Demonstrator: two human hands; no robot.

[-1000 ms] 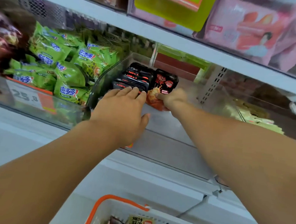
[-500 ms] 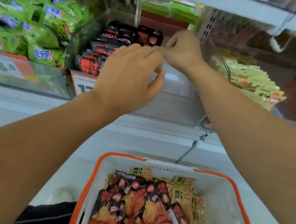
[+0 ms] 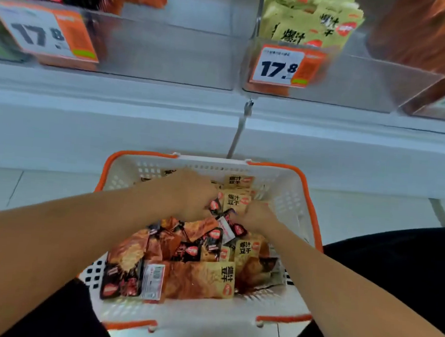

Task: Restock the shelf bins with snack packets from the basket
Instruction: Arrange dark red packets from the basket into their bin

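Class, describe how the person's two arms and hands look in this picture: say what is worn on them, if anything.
Both forearms are bare up to the picture's edge: no sleeves, gloves, watch or bracelets show. The left hand and right hand carry no visible rings, though the fingers are partly hidden among the packets. Dark clothing shows only below the arms, at the lap.

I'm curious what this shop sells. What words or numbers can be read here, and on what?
"17.8": price tag on the right shelf bin.
"17.8", blurred: price tag on the left shelf bin.
"爆汁豆干": yellow packets in the basket.
"爆汁": yellow packets in the right bin.
Barcode label and the tags' small print: too small to read.
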